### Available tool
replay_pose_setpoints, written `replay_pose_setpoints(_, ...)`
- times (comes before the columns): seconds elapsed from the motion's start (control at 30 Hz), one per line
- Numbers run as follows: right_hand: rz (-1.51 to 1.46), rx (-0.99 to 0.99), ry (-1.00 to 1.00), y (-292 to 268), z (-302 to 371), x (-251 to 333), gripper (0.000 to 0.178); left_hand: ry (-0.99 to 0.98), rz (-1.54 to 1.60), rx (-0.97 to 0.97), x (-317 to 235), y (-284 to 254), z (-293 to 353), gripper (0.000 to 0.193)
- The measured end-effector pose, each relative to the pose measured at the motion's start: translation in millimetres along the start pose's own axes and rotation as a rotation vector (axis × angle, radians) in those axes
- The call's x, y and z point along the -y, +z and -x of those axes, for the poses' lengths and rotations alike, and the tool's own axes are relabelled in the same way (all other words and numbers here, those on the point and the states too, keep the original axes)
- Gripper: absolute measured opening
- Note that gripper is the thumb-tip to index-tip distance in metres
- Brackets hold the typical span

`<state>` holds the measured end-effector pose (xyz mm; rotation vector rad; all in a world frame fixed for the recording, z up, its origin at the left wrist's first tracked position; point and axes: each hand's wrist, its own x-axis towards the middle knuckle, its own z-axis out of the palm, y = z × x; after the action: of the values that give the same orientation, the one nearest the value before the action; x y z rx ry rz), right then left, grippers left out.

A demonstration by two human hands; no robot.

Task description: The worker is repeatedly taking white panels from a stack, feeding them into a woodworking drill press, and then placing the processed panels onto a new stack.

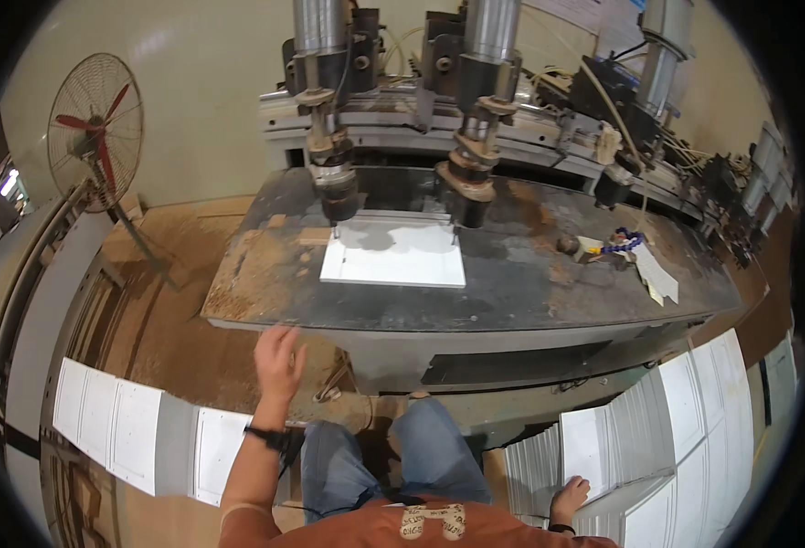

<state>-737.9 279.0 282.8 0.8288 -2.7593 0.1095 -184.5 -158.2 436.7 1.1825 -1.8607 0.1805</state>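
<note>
My left hand (280,363) is raised just off the front edge of the black-topped machine table (393,311), fingers stretched out and holding nothing. A white rectangular panel (398,260) lies flat on that table beneath two vertical drill heads, the left drill head (336,178) and the right drill head (468,187). Low on the right, my right hand (571,496) has its fingers bent at the near edge of a white panel (583,446) in a row of stacked panels. The thumb side of this hand is partly hidden.
More white panels (115,425) stand at the lower left, beside a rack. A fan (96,123) with red blades stands at the far left. On the table lie sawdust (247,274) and a blue coiled hose (624,241). Further drill heads (614,185) extend to the right.
</note>
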Motion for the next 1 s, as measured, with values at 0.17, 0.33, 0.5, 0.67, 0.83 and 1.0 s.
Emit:
replay_pose_setpoints(0.17, -0.266, -0.215, 0.002, -50.8, -24.8, 0.0, 0.026, 0.18, 0.02, 0.263, -84.6, 102.0, -136.0, 0.052)
replay_pose_setpoints(0.33, -0.648, -0.407, -0.074, -136.1, -44.2, 45.4, 0.038, 0.026, -0.116, 0.478, -98.3, 136.6, -136.0, 0.075)
replay_pose_setpoints(0.5, -0.824, -0.547, -0.667, -208.9, -118.2, 172.0, 0.032, 0.097, -0.064, 0.398, -104.3, 110.0, -105.2, 0.078)
replay_pose_setpoints(0.67, -0.682, -0.436, -1.078, -241.2, -168.9, 321.4, 0.04, 0.218, 0.091, 0.317, -99.0, 27.3, -35.6, 0.06)
replay_pose_setpoints(0.83, -0.532, -0.407, -1.251, -210.5, -190.9, 431.4, 0.034, 0.338, -0.101, 0.381, -80.1, -62.0, 37.0, 0.052)
replay_pose_setpoints(1.0, -0.423, -0.114, -1.303, -179.7, -213.6, 496.7, 0.045, 0.285, -0.231, 0.309, -36.7, -127.1, 39.8, 0.04)
